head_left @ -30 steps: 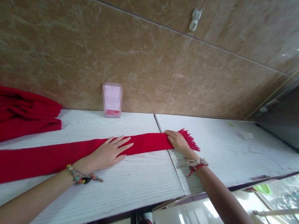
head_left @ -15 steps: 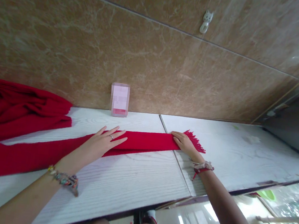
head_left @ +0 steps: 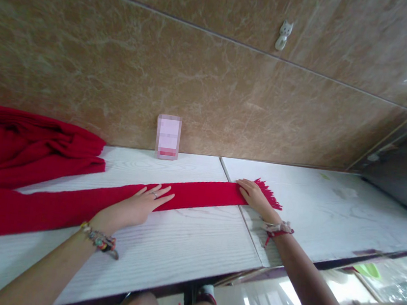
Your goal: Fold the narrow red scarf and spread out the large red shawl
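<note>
A long red scarf lies as a narrow folded strip across the white wood-grain table. Its fringed end points right, and the strip runs off the left edge of view. My left hand rests on the strip left of centre, fingers spread and flat, a ring on one finger. Near the fringe, my right hand lies on the scarf with its fingers stretched over the cloth, pressing it to the table. Neither hand grips the cloth.
More red cloth is heaped at the back left. A blurred pink-and-white rectangular thing leans on the marbled wall. A white cat-shaped hook is on the wall. A dark grey panel stands at the far right.
My left hand has slid toward the near edge of the strip, and the lower fold visible beside it now lies flush. My right hand stays by the fringe. The view has shifted slightly.
</note>
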The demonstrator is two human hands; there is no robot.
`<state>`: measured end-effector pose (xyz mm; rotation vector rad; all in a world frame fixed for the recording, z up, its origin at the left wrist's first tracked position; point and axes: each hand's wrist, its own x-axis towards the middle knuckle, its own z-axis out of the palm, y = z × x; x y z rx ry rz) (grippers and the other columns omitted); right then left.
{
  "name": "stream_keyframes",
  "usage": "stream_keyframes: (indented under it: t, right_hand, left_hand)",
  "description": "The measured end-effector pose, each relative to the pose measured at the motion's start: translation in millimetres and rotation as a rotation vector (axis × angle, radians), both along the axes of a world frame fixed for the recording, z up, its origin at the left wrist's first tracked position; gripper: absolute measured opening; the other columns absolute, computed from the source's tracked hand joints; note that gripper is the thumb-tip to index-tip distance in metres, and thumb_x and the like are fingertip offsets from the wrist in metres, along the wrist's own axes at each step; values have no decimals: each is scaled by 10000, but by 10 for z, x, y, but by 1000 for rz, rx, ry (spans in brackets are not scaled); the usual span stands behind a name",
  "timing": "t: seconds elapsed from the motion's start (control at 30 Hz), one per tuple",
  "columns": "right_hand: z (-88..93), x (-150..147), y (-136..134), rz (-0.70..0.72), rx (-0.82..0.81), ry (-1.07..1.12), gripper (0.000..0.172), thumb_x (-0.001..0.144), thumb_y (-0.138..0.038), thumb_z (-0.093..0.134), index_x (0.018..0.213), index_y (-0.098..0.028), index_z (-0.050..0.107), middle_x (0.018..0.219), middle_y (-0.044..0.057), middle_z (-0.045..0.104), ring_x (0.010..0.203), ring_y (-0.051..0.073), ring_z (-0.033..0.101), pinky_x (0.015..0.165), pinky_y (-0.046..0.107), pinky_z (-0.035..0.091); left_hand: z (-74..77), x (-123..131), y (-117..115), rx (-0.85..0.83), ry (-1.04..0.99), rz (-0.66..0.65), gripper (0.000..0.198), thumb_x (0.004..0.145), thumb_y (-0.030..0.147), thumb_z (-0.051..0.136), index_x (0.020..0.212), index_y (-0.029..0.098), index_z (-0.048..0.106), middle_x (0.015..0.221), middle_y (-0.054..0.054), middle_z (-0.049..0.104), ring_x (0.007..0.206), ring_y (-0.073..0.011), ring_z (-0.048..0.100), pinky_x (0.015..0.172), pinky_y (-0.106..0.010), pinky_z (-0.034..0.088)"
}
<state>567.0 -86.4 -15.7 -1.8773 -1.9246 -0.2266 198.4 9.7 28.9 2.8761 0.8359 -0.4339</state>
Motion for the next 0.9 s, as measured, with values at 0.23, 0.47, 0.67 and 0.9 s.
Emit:
stream_keyframes:
  t: [0.23, 0.47, 0.67, 0.9]
  right_hand:
    - [289, -623, 142, 179, -2, -65, 344, 885, -296, 384, 1182, -228, 545, 1273, 86, 517, 1264, 237, 348, 1035, 519, 227]
    - [310, -1439, 453, 386, -255, -157, 429, 921, -328, 317, 1331, -220, 381, 1379, 86, 396, 1297, 229, 283, 1032, 505, 226]
    - [185, -1423, 422, 374, -326, -198, 437, 930, -321, 279, 1360, -255, 322, 1403, 65, 360, 1266, 217, 338, 1008, 472, 273]
    - [159, -1103, 296, 354, -314, -223, 433, 931, -301, 263, 1354, -248, 339, 1393, 58, 377, 1251, 203, 362, 998, 424, 307]
  left_hand:
    - [-105, -19, 37, 23, -29, -1, 953, 576, -127, 274, 1385, 360, 148, 1482, 10, 16, 1336, -240, 2, 1051, -520, 155]
    - [-53, -20, 32, 12, -33, -13, 870, 628, -94, 294, 1385, 324, 200, 1488, -5, 60, 1344, -241, 32, 1055, -479, 180]
    - [-73, -17, 59, 57, -44, -52, 835, 659, -77, 306, 1384, 326, 206, 1489, 0, 93, 1347, -239, 74, 1057, -452, 183]
    - [-98, 27, 61, 86, -140, -132, 617, 803, 90, 407, 1364, 310, 275, 1475, -14, 186, 1338, -214, 162, 1067, -404, 162]
